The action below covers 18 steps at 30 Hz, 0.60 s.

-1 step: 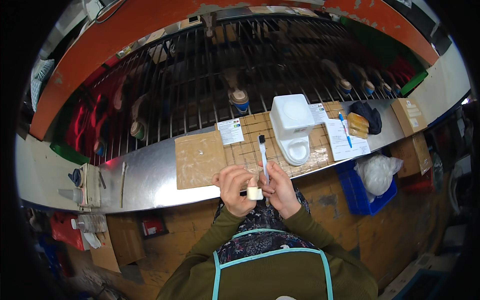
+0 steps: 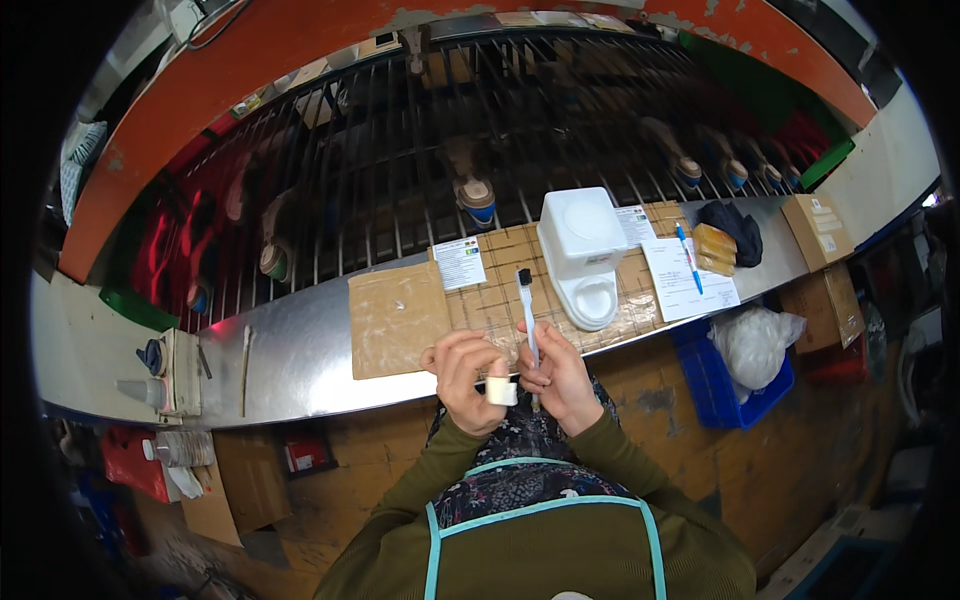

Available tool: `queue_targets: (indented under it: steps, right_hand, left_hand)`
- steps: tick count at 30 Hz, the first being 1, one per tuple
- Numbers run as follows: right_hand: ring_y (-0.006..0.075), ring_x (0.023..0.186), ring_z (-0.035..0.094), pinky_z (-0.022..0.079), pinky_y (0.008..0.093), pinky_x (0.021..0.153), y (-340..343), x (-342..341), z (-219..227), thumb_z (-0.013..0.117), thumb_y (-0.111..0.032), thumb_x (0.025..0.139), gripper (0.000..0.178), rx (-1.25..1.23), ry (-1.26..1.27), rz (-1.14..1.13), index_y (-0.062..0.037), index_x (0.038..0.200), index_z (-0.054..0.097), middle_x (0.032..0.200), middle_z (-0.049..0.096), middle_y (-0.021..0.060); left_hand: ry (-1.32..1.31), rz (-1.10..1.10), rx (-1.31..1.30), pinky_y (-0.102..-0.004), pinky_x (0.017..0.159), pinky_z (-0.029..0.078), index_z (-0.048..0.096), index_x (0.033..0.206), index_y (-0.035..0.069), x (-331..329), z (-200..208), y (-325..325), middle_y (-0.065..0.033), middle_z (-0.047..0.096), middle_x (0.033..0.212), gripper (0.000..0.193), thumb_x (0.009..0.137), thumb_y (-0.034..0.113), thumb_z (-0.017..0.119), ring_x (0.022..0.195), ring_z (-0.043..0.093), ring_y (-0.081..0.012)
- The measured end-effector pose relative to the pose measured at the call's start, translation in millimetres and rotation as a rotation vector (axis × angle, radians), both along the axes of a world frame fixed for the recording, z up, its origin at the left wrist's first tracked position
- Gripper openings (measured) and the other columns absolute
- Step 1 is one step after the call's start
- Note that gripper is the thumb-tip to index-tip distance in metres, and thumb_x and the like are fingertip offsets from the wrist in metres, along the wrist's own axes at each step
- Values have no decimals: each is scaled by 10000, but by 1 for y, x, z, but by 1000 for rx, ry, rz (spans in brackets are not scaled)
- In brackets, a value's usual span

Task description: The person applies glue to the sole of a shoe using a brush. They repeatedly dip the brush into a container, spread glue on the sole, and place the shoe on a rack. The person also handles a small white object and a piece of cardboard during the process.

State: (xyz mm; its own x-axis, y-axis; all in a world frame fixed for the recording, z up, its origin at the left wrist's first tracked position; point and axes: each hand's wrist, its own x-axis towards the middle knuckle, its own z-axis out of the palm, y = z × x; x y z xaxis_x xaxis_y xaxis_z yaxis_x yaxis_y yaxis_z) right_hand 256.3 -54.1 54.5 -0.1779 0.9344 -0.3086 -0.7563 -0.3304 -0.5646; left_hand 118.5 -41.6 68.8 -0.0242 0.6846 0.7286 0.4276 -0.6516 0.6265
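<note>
My right hand [image 2: 562, 378] grips the pale handle of a toothbrush [image 2: 530, 315], held upright with its black bristles at the top. Left of it, close by but apart, my left hand [image 2: 468, 382] is closed with curled fingers. A small cream-coloured block [image 2: 501, 391] with a dark edge sits at that thumb; whether it is pinched or worn is hard to make out. Beyond my hands, a white plastic dispenser [image 2: 583, 235] with a round cup at its foot stands on a taped cardboard sheet [image 2: 510, 315].
A plain cardboard piece [image 2: 400, 325] lies on the metal bench [image 2: 285, 365]. Behind runs a rack of bars [image 2: 380, 170] carrying several shoes, one [image 2: 478, 195] near the middle. At right are a paper with a blue pen [image 2: 690, 258], yellow blocks [image 2: 715, 250] and a blue crate [image 2: 735, 405].
The cream-coloured block at my left thumb has shifted slightly left and turned a little. My right hand and the toothbrush are almost unmoved.
</note>
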Motion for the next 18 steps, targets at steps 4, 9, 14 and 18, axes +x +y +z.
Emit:
queue_targets:
  steps: [4, 9, 14, 18]
  right_hand:
    - [57, 488, 346, 291, 193, 438, -1, 9, 1, 412, -260, 1040, 243, 44, -14, 3, -72, 1155, 513, 703, 477, 7]
    - [34, 516, 369, 287, 170, 456, 0, 8, 5, 463, -224, 1027, 180, 167, -182, -73, -67, 1093, 523, 715, 526, 6]
    - [22, 564, 404, 313, 169, 486, -2, 4, -1, 498, -193, 1016, 134, 278, -328, -126, -64, 1045, 516, 747, 544, -7]
    - [13, 613, 436, 341, 166, 522, -3, -9, -4, 503, -181, 1015, 125, 323, -403, -223, -56, 1013, 517, 776, 561, -14]
  left_hand:
    - [26, 27, -132, -370, 855, 296, 623, 743, 82, 0, 6, 2, -22, 628, 800, 111, 791, 144, 701, 946, 590, -246]
    - [112, 34, -282, -368, 856, 283, 739, 907, 101, 12, 10, 6, 5, 655, 842, 134, 791, 167, 734, 979, 563, -202]
    - [230, 51, -258, -369, 853, 280, 763, 935, 124, 14, 11, 3, 17, 673, 880, 158, 785, 169, 744, 979, 561, -184]
    - [234, 52, -289, -367, 832, 277, 764, 903, 116, 12, 11, 3, 6, 680, 851, 144, 774, 180, 754, 959, 576, -183]
